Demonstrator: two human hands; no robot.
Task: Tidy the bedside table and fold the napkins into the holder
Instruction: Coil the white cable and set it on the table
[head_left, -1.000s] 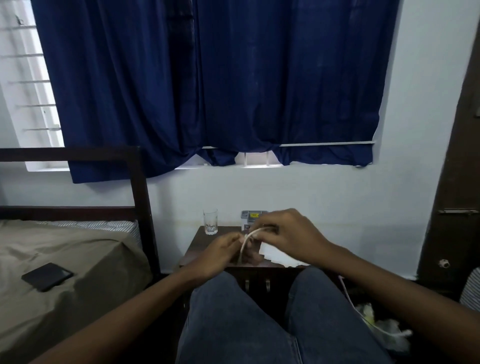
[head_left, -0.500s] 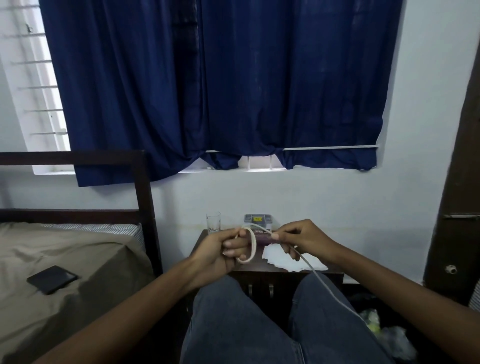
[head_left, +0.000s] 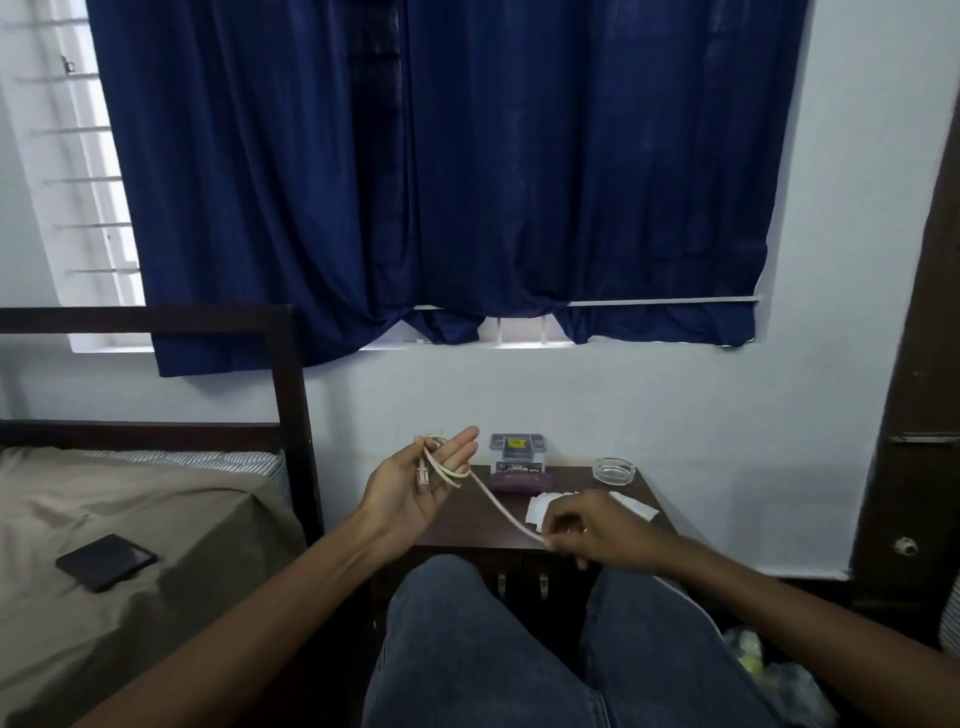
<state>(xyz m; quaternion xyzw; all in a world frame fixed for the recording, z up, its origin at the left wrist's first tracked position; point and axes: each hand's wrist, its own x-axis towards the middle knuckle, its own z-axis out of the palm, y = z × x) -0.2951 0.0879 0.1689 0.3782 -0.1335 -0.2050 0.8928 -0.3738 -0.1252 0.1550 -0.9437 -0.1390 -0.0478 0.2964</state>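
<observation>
A pale charging cable (head_left: 498, 506) is looped around the raised fingers of my left hand (head_left: 415, 486), with its plug hanging against the palm. The cable runs down to the right into my right hand (head_left: 592, 530), which pinches it above the front of the dark wooden bedside table (head_left: 467, 519). White napkins (head_left: 540, 506) lie on the table, partly hidden by my right hand. A grey napkin holder (head_left: 514, 447) stands at the back of the table against the wall, and a purple pouch (head_left: 519, 480) lies in front of it.
A clear glass ashtray (head_left: 614, 470) sits at the table's back right. A bed with a dark frame (head_left: 291, 415) is on the left, with a black phone (head_left: 106, 561) on its sheet. My knees in jeans (head_left: 467, 649) are below the table. A dark cupboard (head_left: 919, 467) stands at right.
My left hand has lifted and opened its fingers with the cable looped around them. My right hand has slid down and to the right along the cable. The view has shifted, showing the ashtray.
</observation>
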